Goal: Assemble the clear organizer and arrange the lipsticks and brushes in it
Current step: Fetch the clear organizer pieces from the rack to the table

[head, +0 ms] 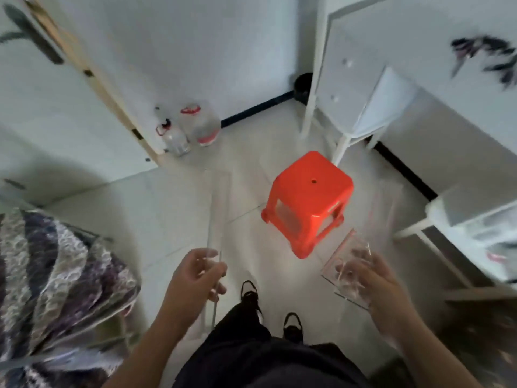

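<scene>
Red plastic stool (309,197) on pale tiled floor (167,208), centre. Two clear jugs (190,130) with red handles at the wall beside the door (56,107). White cabinet (352,88) upper right. Patterned bedding (56,275) lower left.

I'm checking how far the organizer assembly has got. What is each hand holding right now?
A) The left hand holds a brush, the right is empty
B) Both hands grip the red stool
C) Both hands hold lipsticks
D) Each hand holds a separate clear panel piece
D: the left hand grips a long clear panel, and the right hand holds a separate clear piece; the two are not joined.
</scene>
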`<act>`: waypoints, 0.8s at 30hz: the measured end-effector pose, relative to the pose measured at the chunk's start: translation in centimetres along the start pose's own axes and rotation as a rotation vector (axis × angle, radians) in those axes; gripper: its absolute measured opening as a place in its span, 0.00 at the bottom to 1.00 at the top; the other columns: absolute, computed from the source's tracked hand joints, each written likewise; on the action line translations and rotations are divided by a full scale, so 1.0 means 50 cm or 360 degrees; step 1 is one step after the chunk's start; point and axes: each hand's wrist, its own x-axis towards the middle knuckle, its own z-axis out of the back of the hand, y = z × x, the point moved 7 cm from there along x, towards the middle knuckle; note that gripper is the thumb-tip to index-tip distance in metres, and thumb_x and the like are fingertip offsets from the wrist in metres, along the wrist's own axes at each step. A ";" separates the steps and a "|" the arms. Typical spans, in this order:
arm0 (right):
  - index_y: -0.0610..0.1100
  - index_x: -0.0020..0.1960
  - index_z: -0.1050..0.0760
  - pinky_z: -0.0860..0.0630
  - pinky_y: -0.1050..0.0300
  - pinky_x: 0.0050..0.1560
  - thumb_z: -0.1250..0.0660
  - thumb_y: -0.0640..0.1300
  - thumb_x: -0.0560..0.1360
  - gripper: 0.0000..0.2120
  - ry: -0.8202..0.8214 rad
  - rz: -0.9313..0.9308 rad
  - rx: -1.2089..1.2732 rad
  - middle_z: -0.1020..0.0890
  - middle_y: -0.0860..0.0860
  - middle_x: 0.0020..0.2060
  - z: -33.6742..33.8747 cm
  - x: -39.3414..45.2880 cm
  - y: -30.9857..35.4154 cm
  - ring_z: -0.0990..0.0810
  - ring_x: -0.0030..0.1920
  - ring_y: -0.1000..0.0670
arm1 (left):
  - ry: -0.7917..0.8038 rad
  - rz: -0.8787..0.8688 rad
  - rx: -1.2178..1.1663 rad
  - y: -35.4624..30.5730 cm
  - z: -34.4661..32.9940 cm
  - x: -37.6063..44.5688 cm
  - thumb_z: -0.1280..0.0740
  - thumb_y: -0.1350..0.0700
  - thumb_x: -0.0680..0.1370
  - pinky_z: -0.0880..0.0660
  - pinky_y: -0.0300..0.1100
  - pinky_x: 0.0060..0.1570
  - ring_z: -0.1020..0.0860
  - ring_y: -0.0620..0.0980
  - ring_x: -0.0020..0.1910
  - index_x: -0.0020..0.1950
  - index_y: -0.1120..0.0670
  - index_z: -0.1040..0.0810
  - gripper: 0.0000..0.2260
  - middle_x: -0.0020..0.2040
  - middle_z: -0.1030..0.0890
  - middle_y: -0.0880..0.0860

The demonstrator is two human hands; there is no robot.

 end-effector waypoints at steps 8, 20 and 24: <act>0.40 0.62 0.23 0.20 0.47 0.48 0.28 0.44 0.70 0.21 -0.0242 0.0171 0.0169 0.16 0.36 0.50 0.008 0.058 0.112 0.16 0.47 0.42 | 0.0336 -0.0208 0.0020 -0.139 -0.100 0.192 0.29 0.63 0.78 0.21 0.42 0.32 0.17 0.54 0.33 0.56 0.53 0.21 0.09 0.43 0.16 0.60; 0.41 0.59 0.22 0.22 0.49 0.42 0.29 0.46 0.70 0.19 -0.0558 0.0273 0.0551 0.16 0.36 0.48 0.165 0.083 0.195 0.17 0.43 0.41 | 0.0825 -0.0396 0.0203 -0.305 -0.383 0.377 0.29 0.61 0.78 0.21 0.42 0.31 0.18 0.55 0.32 0.49 0.48 0.19 0.07 0.41 0.16 0.58; 0.42 0.58 0.21 0.22 0.48 0.44 0.28 0.47 0.69 0.19 -0.0664 0.0270 0.0680 0.16 0.35 0.50 0.274 0.119 0.205 0.16 0.45 0.41 | 0.0949 -0.0434 0.0256 -0.352 -0.527 0.387 0.30 0.61 0.79 0.19 0.44 0.32 0.17 0.58 0.32 0.51 0.52 0.20 0.05 0.40 0.17 0.61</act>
